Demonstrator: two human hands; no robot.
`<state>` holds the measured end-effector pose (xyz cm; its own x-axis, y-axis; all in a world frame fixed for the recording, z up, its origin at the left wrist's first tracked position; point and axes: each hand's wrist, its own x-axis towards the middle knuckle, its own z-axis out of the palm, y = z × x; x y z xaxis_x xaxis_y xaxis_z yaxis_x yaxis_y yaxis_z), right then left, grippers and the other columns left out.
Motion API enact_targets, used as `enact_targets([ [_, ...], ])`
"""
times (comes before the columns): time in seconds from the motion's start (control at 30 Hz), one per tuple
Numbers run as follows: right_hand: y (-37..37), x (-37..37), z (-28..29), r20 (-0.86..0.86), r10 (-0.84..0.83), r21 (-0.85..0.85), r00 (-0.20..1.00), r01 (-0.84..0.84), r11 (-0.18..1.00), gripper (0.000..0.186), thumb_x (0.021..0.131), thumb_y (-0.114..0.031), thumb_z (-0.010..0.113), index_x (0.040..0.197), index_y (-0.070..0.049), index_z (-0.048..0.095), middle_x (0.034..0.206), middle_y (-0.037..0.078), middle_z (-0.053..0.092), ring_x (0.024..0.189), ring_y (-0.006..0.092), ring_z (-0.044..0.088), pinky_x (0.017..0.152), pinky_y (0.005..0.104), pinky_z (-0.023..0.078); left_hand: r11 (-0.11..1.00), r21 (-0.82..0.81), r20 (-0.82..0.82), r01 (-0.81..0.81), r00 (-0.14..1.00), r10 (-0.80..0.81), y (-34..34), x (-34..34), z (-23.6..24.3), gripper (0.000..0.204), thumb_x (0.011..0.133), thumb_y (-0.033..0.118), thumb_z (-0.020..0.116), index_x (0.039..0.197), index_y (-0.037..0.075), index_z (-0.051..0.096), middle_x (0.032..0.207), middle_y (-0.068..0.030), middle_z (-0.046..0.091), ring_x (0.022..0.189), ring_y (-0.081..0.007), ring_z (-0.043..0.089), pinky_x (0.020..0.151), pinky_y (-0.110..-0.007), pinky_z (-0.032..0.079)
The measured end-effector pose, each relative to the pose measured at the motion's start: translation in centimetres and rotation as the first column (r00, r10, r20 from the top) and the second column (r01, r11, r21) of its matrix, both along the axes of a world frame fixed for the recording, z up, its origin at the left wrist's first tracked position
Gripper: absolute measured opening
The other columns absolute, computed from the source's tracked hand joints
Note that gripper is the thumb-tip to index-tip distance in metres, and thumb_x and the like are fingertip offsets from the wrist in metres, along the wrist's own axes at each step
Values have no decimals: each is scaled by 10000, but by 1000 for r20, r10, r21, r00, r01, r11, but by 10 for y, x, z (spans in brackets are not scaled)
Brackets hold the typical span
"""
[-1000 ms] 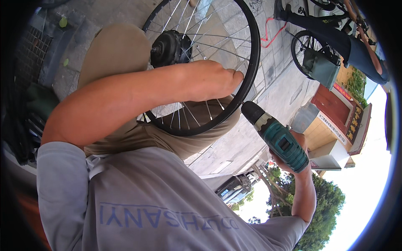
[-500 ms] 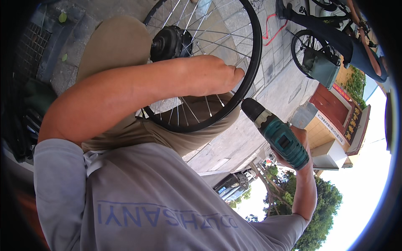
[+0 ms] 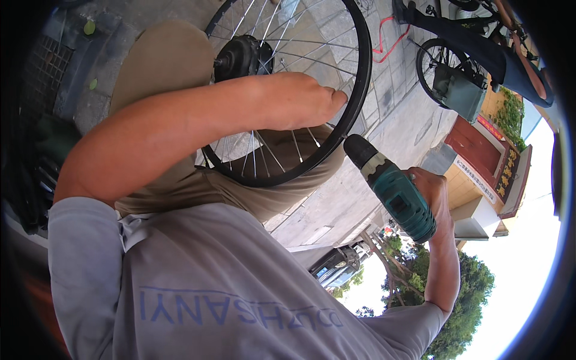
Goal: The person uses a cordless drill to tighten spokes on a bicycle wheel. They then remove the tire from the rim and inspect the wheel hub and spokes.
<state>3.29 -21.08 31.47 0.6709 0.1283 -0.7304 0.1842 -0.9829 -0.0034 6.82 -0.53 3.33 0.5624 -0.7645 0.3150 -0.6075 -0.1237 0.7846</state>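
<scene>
In the head view, the one box [image 3: 461,93], grey-green, sits against a second spoked wheel [image 3: 445,59] over by a bystander's leg [image 3: 459,37]; its contents are hidden from me. One spoked wheel with a black hub [image 3: 238,58], its rim [image 3: 363,67] leaning over the tan-trousered knees, is the piece being worked on. The left forearm reaches across it, and the left hand [image 3: 309,101] curls knuckles-up beside the rim's inner edge; I can't tell whether that grip is clamped on anything. The right elbow is bent, its hand [image 3: 436,191] wrapped firmly round one teal cordless drill [image 3: 399,198], chuck just beside the rim's outer edge. Two leaves [image 3: 89,27] and one red strap [image 3: 387,43] lie on the ground.
</scene>
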Motion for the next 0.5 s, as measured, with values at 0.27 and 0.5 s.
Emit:
enact_targets([
  [0.27, -1, 5, -3, 26, 112, 114, 993, -115, 987, 247, 796, -190, 740, 801, 15, 602, 695, 185, 552, 647, 360, 579, 580, 402, 449, 999, 9, -28, 48, 998, -47, -4, -4, -6, 405, 934, 178, 710, 1212, -41, 513, 913, -236, 708, 804, -418, 735, 682, -488, 591],
  [0.5, -3, 12, 6, 52, 41, 139, 998, -48, 989, 300, 727, -113, 814, 953, 5, 657, 769, 173, 637, 695, 323, 609, 681, 376, 504, 973, -107, -397, 207, 888, -232, 3, 8, -8, 451, 950, 96, 666, 1359, 36, 487, 1038, -145, 733, 995, -353, 716, 849, -458, 543],
])
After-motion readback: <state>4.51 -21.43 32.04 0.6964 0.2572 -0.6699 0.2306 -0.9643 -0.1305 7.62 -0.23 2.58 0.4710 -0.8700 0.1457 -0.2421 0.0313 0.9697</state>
